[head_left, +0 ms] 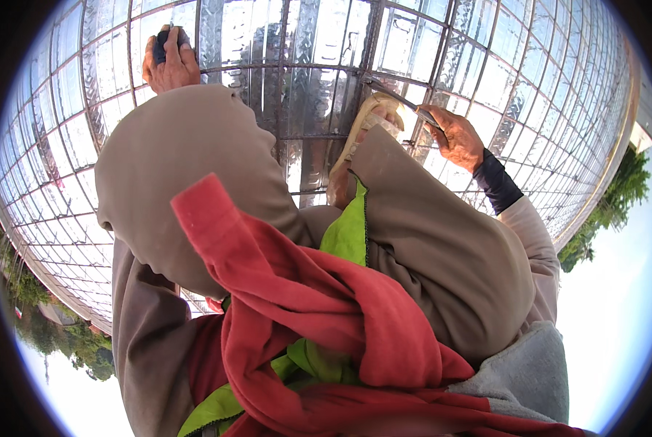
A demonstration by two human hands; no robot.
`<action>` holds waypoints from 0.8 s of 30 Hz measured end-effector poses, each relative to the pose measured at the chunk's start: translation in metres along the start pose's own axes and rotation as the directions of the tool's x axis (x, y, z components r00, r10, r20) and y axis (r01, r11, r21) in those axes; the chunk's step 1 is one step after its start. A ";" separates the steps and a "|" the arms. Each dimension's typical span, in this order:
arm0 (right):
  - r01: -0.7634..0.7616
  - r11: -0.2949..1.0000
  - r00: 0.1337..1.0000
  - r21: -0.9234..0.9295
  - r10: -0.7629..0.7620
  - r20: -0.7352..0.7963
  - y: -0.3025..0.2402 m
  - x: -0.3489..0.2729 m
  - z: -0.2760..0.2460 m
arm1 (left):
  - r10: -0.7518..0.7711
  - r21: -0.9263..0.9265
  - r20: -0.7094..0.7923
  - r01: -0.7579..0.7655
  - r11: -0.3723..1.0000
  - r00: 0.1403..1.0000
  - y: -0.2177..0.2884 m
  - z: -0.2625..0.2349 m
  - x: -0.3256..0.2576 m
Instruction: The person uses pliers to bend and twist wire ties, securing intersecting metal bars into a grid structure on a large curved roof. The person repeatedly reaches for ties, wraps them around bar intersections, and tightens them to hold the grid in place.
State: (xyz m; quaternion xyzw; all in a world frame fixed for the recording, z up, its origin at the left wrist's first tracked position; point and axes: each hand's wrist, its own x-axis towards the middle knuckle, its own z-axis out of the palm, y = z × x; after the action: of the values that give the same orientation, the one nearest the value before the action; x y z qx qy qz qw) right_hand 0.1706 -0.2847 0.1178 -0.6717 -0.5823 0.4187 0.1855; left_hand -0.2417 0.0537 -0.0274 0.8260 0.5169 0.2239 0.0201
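My left hand (pixel 170 67) is raised at the upper left and is closed around a small dark blue object (pixel 163 42) pressed against the glass wall (pixel 311 44). My right hand (pixel 455 136), in a dark sleeve, grips a thin metal tool (pixel 397 96) whose tip rests on a metal frame bar between panes. Between the hands, my bent knees in tan trousers (pixel 187 160) fill the middle. A foot in a pale sandal (pixel 362 127) rests against the frame just left of the tool.
A red cloth (pixel 318 306) and a bright green vest (pixel 348 233) hang over my lap. The curved grid of glass panes runs in all directions. Trees (pixel 610 204) and sky show at the right and lower left edges.
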 end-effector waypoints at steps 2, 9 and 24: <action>0.021 1.000 0.999 -0.010 -0.021 -0.026 -0.004 -0.004 0.006 | -0.115 -0.088 0.122 0.126 0.988 0.986 -0.007 0.000 0.000; -0.115 0.961 0.990 -0.253 0.132 0.054 -0.020 0.011 0.014 | -0.046 -0.201 0.049 0.055 0.978 0.998 -0.023 0.000 -0.013; -0.582 0.800 0.367 -0.143 0.102 -0.925 0.136 0.102 -0.075 | 0.070 -0.082 0.203 -0.055 0.995 0.977 -0.025 -0.014 0.004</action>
State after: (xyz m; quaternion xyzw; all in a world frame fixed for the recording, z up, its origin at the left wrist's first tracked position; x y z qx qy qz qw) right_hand 0.3112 -0.2054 0.0259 -0.9191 -0.3181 -0.1114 0.2043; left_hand -0.2665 0.0660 -0.0194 0.8593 0.4769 0.1571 0.0977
